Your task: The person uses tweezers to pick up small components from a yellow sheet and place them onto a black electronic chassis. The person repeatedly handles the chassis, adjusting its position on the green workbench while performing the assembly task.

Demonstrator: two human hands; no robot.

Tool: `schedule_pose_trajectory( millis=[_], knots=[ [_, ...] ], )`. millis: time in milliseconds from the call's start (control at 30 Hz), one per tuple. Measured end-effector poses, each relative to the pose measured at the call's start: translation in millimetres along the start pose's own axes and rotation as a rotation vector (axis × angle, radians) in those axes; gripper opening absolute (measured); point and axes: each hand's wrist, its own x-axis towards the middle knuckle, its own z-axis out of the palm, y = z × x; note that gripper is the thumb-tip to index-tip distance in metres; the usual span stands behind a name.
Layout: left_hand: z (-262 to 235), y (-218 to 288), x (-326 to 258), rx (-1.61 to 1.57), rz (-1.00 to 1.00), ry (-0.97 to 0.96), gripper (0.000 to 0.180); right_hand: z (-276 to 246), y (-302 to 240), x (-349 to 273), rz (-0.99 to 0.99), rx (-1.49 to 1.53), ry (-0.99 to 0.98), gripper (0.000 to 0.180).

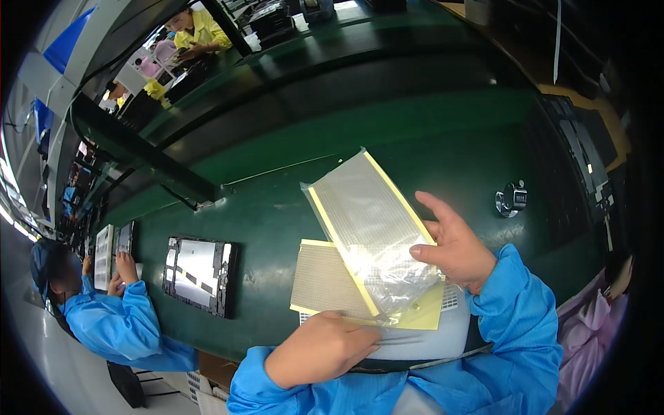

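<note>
A clear plastic bag [366, 200] holds a sheet of thin grey-tan strips with yellow edges. My right hand [460, 245] has it by the right edge, thumb on top and index finger stretched out. Under the bag lies another striped sheet [321, 277] with a yellow border, at a different angle. My left hand [325, 349] is closed at the near edge of that lower sheet. Thin dark prongs, which look like tweezers [404, 339], stick out to the right from under its fingers. A white foam pad [443, 339] sits beneath the sheets.
To the left on the green table [270, 207] lies a flat black-framed device part [200, 277]. A small metal hand counter [512, 199] stands at right, with stacked black panels [581, 152] beyond. A co-worker in blue [111, 311] sits at left; a pink sleeve [591, 332] shows at right.
</note>
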Motion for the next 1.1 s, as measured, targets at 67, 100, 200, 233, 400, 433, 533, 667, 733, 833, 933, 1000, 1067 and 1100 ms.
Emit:
schedule_pose_trajectory(
  millis=[67, 100, 200, 233, 400, 433, 533, 667, 733, 833, 933, 1000, 1067, 1100],
  knots=[
    [-17, -7, -8, -0.145, -0.001, -0.085, 0.018, 0, 0, 1, -0.011, -0.005, 0.011, 0.079],
    [-23, -15, -10, -0.328, -0.015, -0.101, 0.017, -1, 0, 0, -0.024, -0.005, 0.023, 0.08],
    [-5, -11, -18, -1.221, -0.273, 0.526, 0.02, 1, -13, -5, -0.123, -0.028, 0.054, 0.075],
    [0, -23, -10, -1.333, -0.233, 0.621, 0.021, 2, -19, -7, -0.187, -0.034, 0.063, 0.072],
    [26, -43, 19, -1.66, -0.358, 0.711, 0.024, 4, -27, -26, -0.823, -0.854, 0.201, 0.049],
    [29, -33, 26, -1.626, -0.267, 0.613, 0.029, 4, -33, -27, -0.954, -1.118, 0.172, 0.045],
    [26, -2, 58, -1.69, -0.064, 0.545, 0.042, 10, -29, -26, -1.202, -1.489, 0.194, 0.032],
    [39, -23, 58, -1.952, -0.194, 0.562, 0.047, 13, -12, -18, -1.265, -1.591, 0.08, 0.023],
    [41, -31, 56, -1.876, -0.261, 0.607, 0.045, 12, -7, -12, -1.257, -1.609, 0.024, 0.023],
    [40, -37, 56, -1.86, -0.212, 0.592, 0.046, 7, -5, -9, -1.222, -1.599, 0.007, 0.022],
    [34, -38, 55, -1.851, -0.108, 0.626, 0.046, -3, -6, -11, -1.125, -1.567, 0.14, 0.031],
    [31, -43, 51, -1.859, -0.064, 0.658, 0.046, -9, -5, -11, -1.037, -1.371, 0.259, 0.051],
    [30, -44, 51, -1.893, -0.057, 0.713, 0.047, -11, -4, -8, -0.881, -1.022, 0.313, 0.071],
    [30, -45, 51, -1.908, -0.057, 0.741, 0.047, -11, -2, -6, -0.765, -0.775, 0.308, 0.081]
  ],
)
